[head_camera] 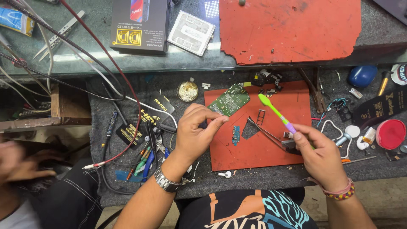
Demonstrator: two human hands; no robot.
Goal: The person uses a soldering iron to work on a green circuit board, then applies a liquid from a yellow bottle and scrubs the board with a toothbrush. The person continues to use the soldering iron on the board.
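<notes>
My left hand (196, 129) pinches a green circuit board (230, 100) by its lower corner and holds it tilted above a red work mat (263, 148). My right hand (320, 154) grips a green toothbrush (275, 111) with a purple collar, its head just right of the board, apart from it. Metal tweezers (265, 132) lie on the mat with their back end under my right hand. A small blue circuit part (236, 135) and a thin tray frame (260, 117) rest on the mat between my hands.
A round tin (188, 91) stands left of the mat; pliers and cutters (150, 154) lie beside my left wrist. A glass shelf (106, 59) behind carries a black box (140, 25), a second red mat (292, 27) and cables. Another person's hand (19, 163) is at far left.
</notes>
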